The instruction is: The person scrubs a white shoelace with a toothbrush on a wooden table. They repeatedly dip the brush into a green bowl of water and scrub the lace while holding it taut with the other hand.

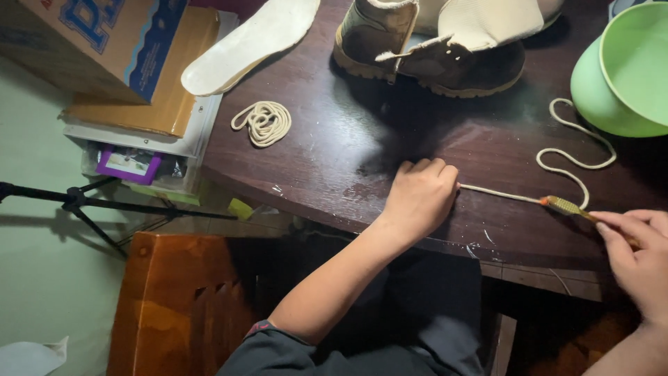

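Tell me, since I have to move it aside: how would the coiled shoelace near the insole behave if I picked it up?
The coiled shoelace lies in loose loops, so it is probably floppy and would likely uncoil when lifted. It looks thin, hence probably very light. Lying flat on the dark table, it seems unlikely to roll.

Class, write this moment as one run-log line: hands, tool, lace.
left hand: pins shoelace to table | right hand: holds toothbrush on the lace | boot: behind
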